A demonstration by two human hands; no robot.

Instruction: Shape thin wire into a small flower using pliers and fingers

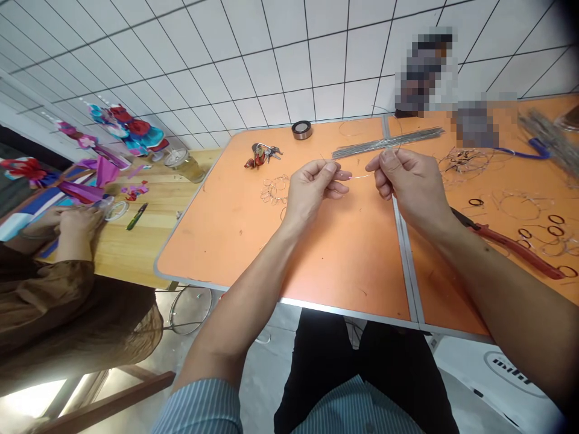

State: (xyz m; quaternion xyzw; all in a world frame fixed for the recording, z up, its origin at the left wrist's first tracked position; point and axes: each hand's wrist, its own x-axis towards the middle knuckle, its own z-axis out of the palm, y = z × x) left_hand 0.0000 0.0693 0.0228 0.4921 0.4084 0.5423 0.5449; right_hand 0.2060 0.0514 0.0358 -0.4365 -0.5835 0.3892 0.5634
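Note:
A thin pale wire (360,176) spans the gap between my two hands above the orange table (344,259). My left hand (310,190) pinches it between thumb and fingers at one end. At the other side my right hand (409,187) is closed, its thumb against the curled fingers where the wire goes in. Looped wire pieces (274,190) lie just left of my left hand. Behind both hands rests a bundle of straight metal wires (389,142). Red-handled pliers (520,244) lie partly hidden behind my right forearm.
A tape roll (301,129) and keys (266,154) lie toward the back. Several dark rings (555,231) and a coiled wire bunch (464,160) are on the right. At left, a co-worker's hands (79,223) work at a wooden table (176,211) with a cup (184,164) and a cutter knife (137,216).

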